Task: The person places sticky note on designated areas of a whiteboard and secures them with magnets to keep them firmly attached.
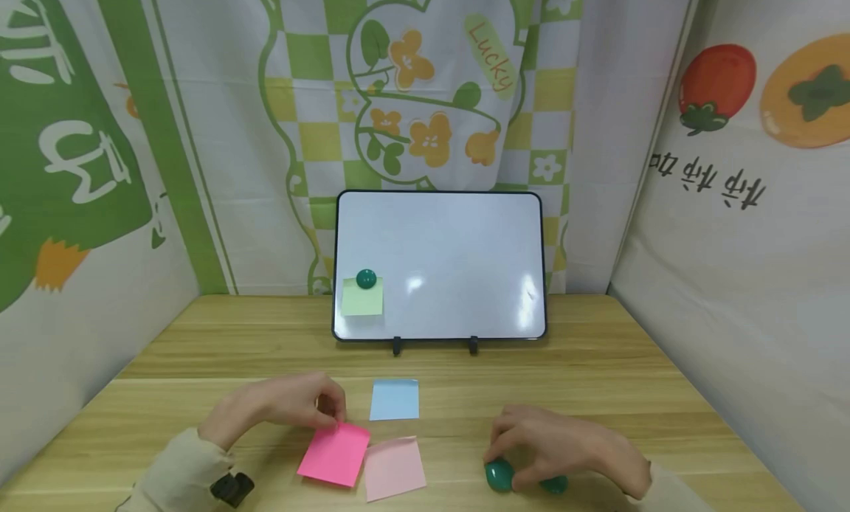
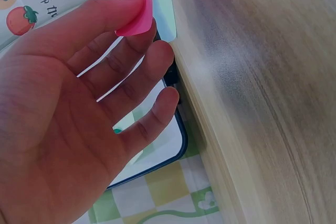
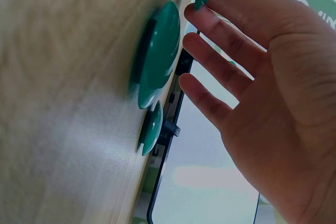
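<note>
My left hand (image 1: 299, 400) pinches the top edge of a hot pink sticky note (image 1: 337, 454) between thumb and forefinger. The left wrist view shows that note (image 2: 137, 11) under the thumb, the other fingers spread. Right of it lie a pale pink sticky note (image 1: 395, 469) and a light blue sticky note (image 1: 395, 400). My right hand (image 1: 547, 440) pinches a round green magnet (image 1: 499, 475) low over the table, mostly hidden by the fingertips in the right wrist view. Beside that hand, a large magnet (image 3: 161, 53) and a smaller-looking one (image 3: 152, 128) rest on the wood.
A whiteboard (image 1: 445, 254) stands at the back of the wooden table (image 1: 265, 342) on two black feet. A pale green sticky note (image 1: 362, 302) hangs at its lower left under a green magnet (image 1: 366, 279). Patterned curtains (image 1: 425, 91) enclose the table.
</note>
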`<state>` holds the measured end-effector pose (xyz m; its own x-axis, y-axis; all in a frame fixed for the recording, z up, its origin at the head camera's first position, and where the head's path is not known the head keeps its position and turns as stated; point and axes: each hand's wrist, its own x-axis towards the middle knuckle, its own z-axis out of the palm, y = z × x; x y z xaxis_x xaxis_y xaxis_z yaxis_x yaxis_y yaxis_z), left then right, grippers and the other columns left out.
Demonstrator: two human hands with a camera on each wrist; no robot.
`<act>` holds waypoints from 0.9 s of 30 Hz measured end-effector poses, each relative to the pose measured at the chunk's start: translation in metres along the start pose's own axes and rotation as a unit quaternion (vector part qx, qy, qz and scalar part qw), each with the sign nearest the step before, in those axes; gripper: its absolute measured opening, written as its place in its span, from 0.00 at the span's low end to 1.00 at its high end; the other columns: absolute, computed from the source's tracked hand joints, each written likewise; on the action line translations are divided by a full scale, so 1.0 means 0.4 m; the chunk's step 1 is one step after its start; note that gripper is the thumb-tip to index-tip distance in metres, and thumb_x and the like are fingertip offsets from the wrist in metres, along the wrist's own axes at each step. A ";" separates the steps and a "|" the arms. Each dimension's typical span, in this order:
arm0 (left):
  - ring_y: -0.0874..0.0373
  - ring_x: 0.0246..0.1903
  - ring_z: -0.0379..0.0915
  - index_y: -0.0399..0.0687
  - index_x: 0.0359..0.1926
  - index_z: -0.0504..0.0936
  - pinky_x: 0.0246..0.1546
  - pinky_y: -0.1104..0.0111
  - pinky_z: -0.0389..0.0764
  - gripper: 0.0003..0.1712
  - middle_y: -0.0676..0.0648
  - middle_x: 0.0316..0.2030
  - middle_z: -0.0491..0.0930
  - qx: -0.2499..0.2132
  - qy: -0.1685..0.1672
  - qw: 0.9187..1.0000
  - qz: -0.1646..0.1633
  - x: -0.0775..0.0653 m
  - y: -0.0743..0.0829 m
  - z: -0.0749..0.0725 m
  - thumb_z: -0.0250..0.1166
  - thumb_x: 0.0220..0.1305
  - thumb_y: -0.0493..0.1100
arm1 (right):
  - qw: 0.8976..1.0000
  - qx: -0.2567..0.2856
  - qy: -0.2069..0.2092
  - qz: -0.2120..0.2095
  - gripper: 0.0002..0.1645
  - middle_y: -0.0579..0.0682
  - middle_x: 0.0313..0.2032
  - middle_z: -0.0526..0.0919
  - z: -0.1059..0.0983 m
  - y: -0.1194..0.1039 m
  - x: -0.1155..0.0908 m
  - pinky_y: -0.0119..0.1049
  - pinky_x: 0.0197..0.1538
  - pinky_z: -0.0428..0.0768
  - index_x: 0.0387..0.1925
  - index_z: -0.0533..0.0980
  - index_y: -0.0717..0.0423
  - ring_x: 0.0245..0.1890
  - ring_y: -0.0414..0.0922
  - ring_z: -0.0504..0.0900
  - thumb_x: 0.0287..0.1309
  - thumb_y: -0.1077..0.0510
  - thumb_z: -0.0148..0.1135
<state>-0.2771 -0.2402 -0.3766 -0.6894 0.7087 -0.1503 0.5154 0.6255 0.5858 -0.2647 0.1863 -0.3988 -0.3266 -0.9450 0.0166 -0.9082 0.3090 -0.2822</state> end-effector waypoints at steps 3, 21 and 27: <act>0.71 0.30 0.70 0.55 0.32 0.84 0.33 0.75 0.75 0.07 0.61 0.28 0.78 0.002 0.001 1.000 -0.004 0.000 -0.001 0.000 0.66 0.59 0.36 | 1.000 0.000 0.008 -0.004 0.22 0.33 0.47 0.78 0.004 0.004 -0.002 0.22 0.49 0.73 0.57 0.80 0.40 0.45 0.28 0.70 0.61 0.46 0.68; 0.70 0.30 0.71 0.56 0.35 0.85 0.33 0.74 0.76 0.04 0.60 0.29 0.80 -0.022 0.007 1.000 0.015 -0.011 0.006 -0.022 0.66 0.63 0.40 | 1.000 -0.009 0.024 0.002 0.22 0.35 0.46 0.77 -0.005 -0.004 0.000 0.27 0.52 0.75 0.55 0.81 0.41 0.47 0.30 0.71 0.58 0.49 0.69; 0.69 0.30 0.70 0.54 0.36 0.84 0.31 0.74 0.75 0.03 0.59 0.29 0.78 -0.016 0.025 0.999 0.031 -0.007 0.012 -0.031 0.65 0.64 0.41 | 1.000 -0.002 0.031 0.004 0.21 0.34 0.45 0.77 -0.006 -0.004 0.000 0.27 0.51 0.74 0.55 0.81 0.40 0.46 0.30 0.71 0.60 0.48 0.68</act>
<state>-0.2790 -0.2434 -0.3635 -0.6812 0.7283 -0.0742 0.5421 0.5700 0.6174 -0.2637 0.1860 -0.3959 -0.3489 -0.9343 0.0733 -0.9065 0.3166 -0.2792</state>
